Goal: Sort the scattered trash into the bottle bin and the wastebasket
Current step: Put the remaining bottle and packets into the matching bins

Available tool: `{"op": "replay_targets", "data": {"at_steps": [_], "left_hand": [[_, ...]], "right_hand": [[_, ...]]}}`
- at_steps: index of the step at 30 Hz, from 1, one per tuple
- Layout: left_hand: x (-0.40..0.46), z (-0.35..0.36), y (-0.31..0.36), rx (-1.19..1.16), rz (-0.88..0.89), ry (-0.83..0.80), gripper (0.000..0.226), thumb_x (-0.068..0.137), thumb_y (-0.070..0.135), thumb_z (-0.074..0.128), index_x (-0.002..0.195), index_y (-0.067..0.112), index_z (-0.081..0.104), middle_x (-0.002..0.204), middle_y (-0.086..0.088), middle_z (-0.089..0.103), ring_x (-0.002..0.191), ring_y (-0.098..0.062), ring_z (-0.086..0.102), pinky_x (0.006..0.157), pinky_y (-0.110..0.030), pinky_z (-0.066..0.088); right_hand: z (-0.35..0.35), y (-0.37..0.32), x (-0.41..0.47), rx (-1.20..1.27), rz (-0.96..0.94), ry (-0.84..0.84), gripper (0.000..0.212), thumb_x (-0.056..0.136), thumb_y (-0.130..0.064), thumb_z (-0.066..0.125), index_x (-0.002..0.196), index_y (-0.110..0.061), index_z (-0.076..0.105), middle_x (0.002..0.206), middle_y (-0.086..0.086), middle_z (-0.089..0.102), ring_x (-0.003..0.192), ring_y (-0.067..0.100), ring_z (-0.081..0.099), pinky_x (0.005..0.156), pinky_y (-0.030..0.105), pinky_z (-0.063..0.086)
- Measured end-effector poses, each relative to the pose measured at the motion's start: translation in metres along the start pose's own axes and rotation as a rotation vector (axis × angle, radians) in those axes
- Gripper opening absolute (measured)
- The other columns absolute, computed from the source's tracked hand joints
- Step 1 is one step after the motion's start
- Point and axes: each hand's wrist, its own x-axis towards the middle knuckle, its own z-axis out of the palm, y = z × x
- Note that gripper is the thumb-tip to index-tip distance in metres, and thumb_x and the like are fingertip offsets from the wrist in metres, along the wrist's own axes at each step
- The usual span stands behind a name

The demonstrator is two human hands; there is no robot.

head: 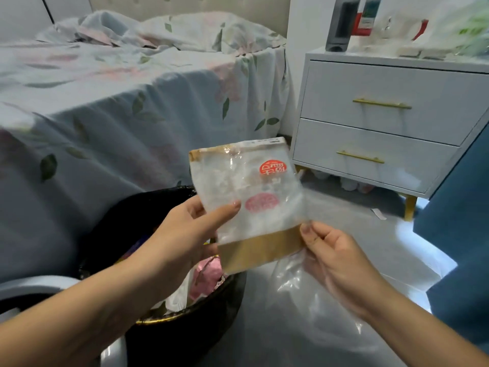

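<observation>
- Looking down from the head cam, the biggest thing is the bed with its leafy sheet hanging down the side. It fills the left half and is just backdrop, not part of the sorting.
- Next is the white nightstand with gold handles, on the right by the wall. Some blurry boxes sit on top, too smeared for me to name.
- Then the wastebasket, a dark round bin with a gold rim, on the floor right below my left forearm. It already has pink and white wrappers in it, so I'd guess it sits close to make each drop short.
- A bit of a grey curved rim pokes in at lower left. Could be the bottle bin, but I can't tell.
- The clear plastic wrapper, with gold bands and red stamps, is held up flat just above and to the right of the basket. My guess is it's spread out like that to check what it is before tossing.
- My left hand pinches the wrapper's left edge, thumb on the front, fingers behind.
- My right hand pinches the lower right corner, with loose clear film bunched under it too.
- Small white scrap on the floor by the nightstand leg, probably still to collect.
</observation>
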Motion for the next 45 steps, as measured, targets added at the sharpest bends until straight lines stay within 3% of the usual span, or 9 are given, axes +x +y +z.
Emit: {"op": "replay_targets", "data": {"at_steps": [9,16,21,26,33,36,38,41,45], "left_hand": [[-0.019,-0.049,-0.005,-0.035,0.045,0.226,0.039,0.073,0.018,0.066,0.11,0.007,0.065,0.101,-0.01,0.074,0.09,-0.029,0.071,0.08,-0.044,0.056],[-0.036,-0.103,0.004,-0.055,0.043,0.312,0.043,0.072,0.024,0.069,0.111,0.007,0.065,0.106,-0.012,0.073,0.097,-0.03,0.069,0.074,-0.04,0.059],[-0.056,-0.125,0.008,-0.016,0.047,0.326,0.094,0.022,0.045,0.093,0.104,0.007,0.069,0.101,-0.014,0.074,0.087,-0.029,0.072,0.06,-0.036,0.06],[-0.076,-0.139,0.012,0.018,0.148,0.367,0.077,0.011,0.046,0.092,0.081,0.017,0.078,0.087,-0.011,0.076,0.074,-0.024,0.074,0.054,-0.026,0.057],[-0.086,-0.139,0.01,-0.011,0.065,0.36,0.028,0.066,0.017,0.068,0.092,0.007,0.07,0.088,-0.012,0.076,0.075,-0.026,0.073,0.052,-0.028,0.058],[-0.087,-0.143,0.008,0.007,0.049,0.347,0.042,0.057,0.029,0.081,0.091,0.006,0.072,0.092,-0.012,0.075,0.08,-0.029,0.073,0.056,-0.033,0.06],[-0.086,-0.144,0.005,0.029,0.033,0.324,0.067,0.036,0.041,0.091,0.092,0.009,0.074,0.096,-0.013,0.075,0.083,-0.029,0.073,0.055,-0.029,0.059],[-0.08,-0.137,0.003,-0.041,-0.001,0.288,0.043,0.065,0.028,0.078,0.102,0.006,0.071,0.098,-0.014,0.074,0.083,-0.028,0.073,0.058,-0.03,0.059],[-0.068,-0.116,0.004,-0.076,-0.06,0.228,0.028,0.081,0.014,0.062,0.107,0.005,0.067,0.1,-0.013,0.074,0.081,-0.025,0.073,0.063,-0.031,0.06]], "right_hand": [[0.007,-0.006,0.006,-0.224,0.195,-0.064,0.047,0.057,0.003,0.075,0.102,-0.01,0.067,0.096,0.012,0.07,0.079,0.013,0.07,0.066,0.024,0.058],[0.042,-0.069,0.053,-0.287,-0.081,-0.096,0.027,0.065,0.0,0.067,0.091,-0.007,0.065,0.073,-0.001,0.073,0.065,0.006,0.068,0.068,0.022,0.057],[0.088,-0.093,0.091,-0.48,-0.348,-0.11,0.006,0.08,-0.012,0.072,0.082,-0.016,0.067,0.072,-0.006,0.068,0.067,0.004,0.062,0.065,0.021,0.054],[0.134,-0.065,0.118,-0.613,-0.53,-0.202,0.017,0.082,-0.009,0.073,0.075,-0.021,0.062,0.069,-0.005,0.064,0.062,0.002,0.056,0.064,0.023,0.051],[0.132,0.055,0.105,-1.327,-0.232,-0.665,0.019,0.081,-0.015,0.072,0.07,-0.025,0.061,0.063,-0.011,0.055,0.053,0.002,0.047,0.053,0.012,0.035],[0.129,0.064,0.09,-1.507,0.057,-0.941,0.029,0.08,-0.019,0.074,0.108,-0.019,0.067,0.105,-0.002,0.07,0.074,-0.001,0.054,0.054,-0.002,0.037],[0.127,0.049,0.092,-1.46,0.0,-0.901,0.044,0.079,-0.019,0.074,0.12,-0.016,0.062,0.117,-0.004,0.067,0.089,0.005,0.061,0.073,0.005,0.046],[0.123,0.016,0.096,-1.059,0.023,-0.697,0.042,0.083,0.001,0.055,0.122,-0.014,0.062,0.116,-0.001,0.067,0.101,0.013,0.065,0.093,0.031,0.053],[0.114,-0.009,0.077,-0.254,0.378,-0.575,0.044,0.075,-0.009,0.046,0.114,-0.012,0.066,0.108,0.008,0.069,0.098,0.021,0.065,0.084,0.037,0.058]]}}
